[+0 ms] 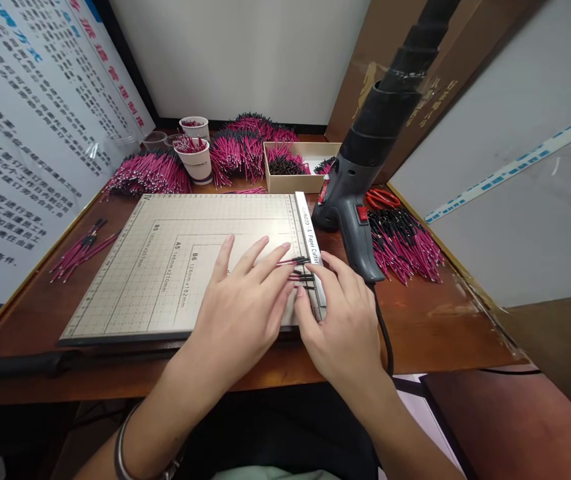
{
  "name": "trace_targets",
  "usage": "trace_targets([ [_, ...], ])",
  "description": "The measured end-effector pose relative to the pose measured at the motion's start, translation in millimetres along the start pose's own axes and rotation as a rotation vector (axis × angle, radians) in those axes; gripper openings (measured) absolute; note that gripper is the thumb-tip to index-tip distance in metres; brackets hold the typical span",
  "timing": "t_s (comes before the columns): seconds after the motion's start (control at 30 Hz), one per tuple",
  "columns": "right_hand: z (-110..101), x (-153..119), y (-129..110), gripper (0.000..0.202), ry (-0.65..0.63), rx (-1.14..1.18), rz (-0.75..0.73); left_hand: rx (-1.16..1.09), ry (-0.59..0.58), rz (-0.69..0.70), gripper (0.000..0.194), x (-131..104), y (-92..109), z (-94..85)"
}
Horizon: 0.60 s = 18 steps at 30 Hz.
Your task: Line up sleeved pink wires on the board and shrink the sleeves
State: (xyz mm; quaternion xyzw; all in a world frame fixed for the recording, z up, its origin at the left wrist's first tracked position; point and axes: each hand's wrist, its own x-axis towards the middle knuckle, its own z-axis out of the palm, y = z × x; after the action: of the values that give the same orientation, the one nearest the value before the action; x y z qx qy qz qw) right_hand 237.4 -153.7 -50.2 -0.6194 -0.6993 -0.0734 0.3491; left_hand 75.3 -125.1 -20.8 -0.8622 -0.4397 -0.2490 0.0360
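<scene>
Both hands rest over the right part of a paper cutter board. Several short pink wires with black ends lie between them, by the white strip along the board's right edge. My left hand is palm down with its fingers spread, and its fingertips are beside the pink ends of the wires. Close to the black ends is my right hand, its fingers bent and apart, with the index fingertip and thumb near the wires. Neither hand has anything gripped in it.
A grey heat gun stands right of the board. Piles of pink wires lie at the back, left and right. Wires fill a paper cup and a shallow box. A black handle runs along the front edge.
</scene>
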Motion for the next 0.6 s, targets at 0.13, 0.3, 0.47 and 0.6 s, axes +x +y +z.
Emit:
trace_targets([
  [0.13, 2, -1, -2, 0.028, 0.022, -0.028, -0.014, -0.049, -0.002, -0.010, 0.030, 18, -5, 4.6],
  [0.3, 3, -3, -1, 0.029, 0.022, -0.031, -0.007, -0.095, -0.231, -0.065, 0.024, 41, -7, 5.2],
  [0.47, 4, -2, 0, 0.028, 0.033, -0.031, -0.022, -0.189, -0.345, -0.128, 0.020, 52, -8, -0.4],
  [0.6, 5, -2, 2, 0.027, 0.040, -0.038, -0.036, -0.264, -0.364, -0.245, 0.016, 56, -2, -2.1],
])
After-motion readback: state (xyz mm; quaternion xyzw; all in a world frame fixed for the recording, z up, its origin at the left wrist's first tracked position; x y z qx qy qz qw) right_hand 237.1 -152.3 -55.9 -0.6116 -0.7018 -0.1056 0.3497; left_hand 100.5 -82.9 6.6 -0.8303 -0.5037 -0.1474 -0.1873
